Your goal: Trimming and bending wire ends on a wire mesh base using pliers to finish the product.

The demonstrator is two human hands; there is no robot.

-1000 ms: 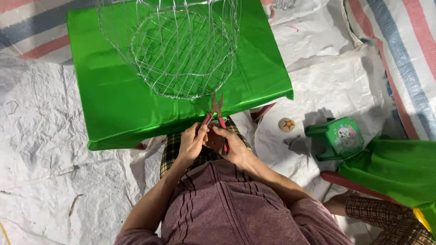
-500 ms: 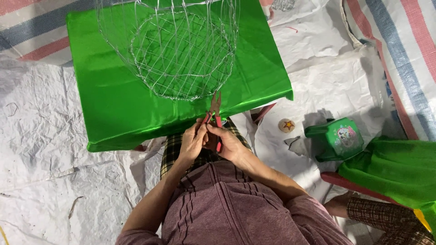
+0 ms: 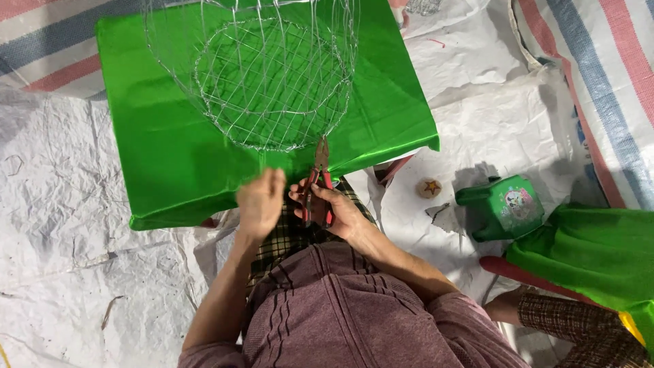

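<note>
While your right hand (image 3: 340, 211) grips the red-handled pliers (image 3: 319, 178), their tip pointing up at the near rim of the wire basket (image 3: 262, 75), your left hand (image 3: 260, 202) hovers loosely curled and blurred just beside them, holding nothing. The basket sits on the green sheet (image 3: 170, 170), near its front edge; white tarp (image 3: 68, 259) lies open to your left.

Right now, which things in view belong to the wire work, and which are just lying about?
In use: red-handled pliers in right hand; round wire-mesh basket frame; shiny green sheet; left hand.
Lying about: small green plastic container; round star-marked disc; white tarp.
</note>
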